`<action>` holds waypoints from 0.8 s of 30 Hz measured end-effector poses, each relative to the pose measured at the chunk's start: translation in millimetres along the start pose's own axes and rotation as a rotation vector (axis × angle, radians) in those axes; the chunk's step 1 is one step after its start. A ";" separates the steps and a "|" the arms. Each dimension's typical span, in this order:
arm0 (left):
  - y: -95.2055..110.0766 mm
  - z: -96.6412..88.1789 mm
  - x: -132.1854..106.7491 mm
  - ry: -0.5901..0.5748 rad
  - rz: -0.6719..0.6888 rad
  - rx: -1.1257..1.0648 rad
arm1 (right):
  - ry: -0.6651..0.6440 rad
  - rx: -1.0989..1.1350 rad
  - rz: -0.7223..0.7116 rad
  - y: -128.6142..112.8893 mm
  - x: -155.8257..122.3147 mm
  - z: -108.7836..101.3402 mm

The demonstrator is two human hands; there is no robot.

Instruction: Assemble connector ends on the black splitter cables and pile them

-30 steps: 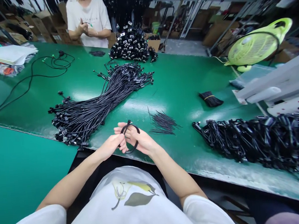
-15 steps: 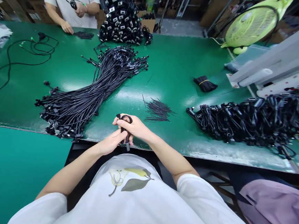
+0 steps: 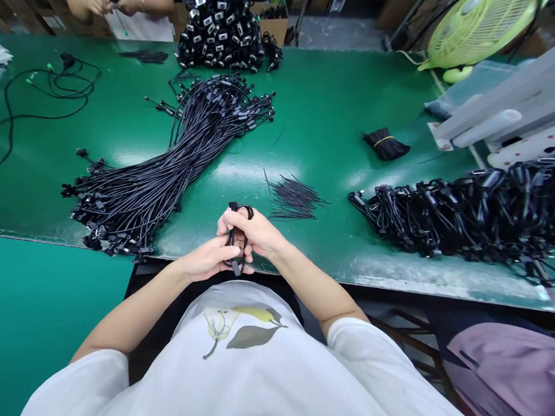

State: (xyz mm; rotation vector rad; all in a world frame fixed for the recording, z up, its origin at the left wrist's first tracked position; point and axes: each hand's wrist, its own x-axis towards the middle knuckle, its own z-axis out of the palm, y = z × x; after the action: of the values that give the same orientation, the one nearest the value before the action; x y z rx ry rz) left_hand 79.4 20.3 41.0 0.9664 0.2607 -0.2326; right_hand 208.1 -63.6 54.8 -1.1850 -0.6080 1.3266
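Close to my body, at the table's front edge, a black cable [image 3: 232, 237] is coiled into a small upright loop. My left hand [image 3: 213, 256] grips the lower part of the coil, near a grey connector. Around the upper part close the fingers of my right hand [image 3: 254, 232], just below a black plug end. Loose black twist ties [image 3: 296, 197] lie in a pile right of my hands. To the left spreads a large bundle of straight black cables [image 3: 168, 165].
Coiled cables [image 3: 470, 218] line the right front of the green table [image 3: 327, 108]. Behind them lie a banded bundle of ties [image 3: 386, 143] and a green fan [image 3: 488, 15]. Across the table, a co-worker's hands [image 3: 115, 3] hold a cable beside a heap of coiled cables [image 3: 218, 30].
The coil in my hands has opened into a longer loop, and my right hand has shifted slightly right. The co-worker's hand has left the ties on the table and joined the other.
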 end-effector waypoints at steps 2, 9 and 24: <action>-0.7 -1.8 -1.4 -0.025 -0.048 -0.006 | 0.006 -0.037 0.011 1.8 0.6 0.0; -5.9 -8.7 -7.8 -0.063 -0.019 -0.177 | 0.055 -0.020 -0.105 3.7 3.9 -0.5; -10.8 19.6 -5.2 0.228 0.042 -0.122 | 0.068 -0.199 -0.174 1.1 -2.0 13.3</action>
State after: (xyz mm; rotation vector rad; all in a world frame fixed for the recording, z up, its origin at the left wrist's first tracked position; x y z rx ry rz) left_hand 73.4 -1.5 44.9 0.8761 0.4578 -0.0662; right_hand 195.4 -61.6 59.0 -1.3011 -0.7902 1.0936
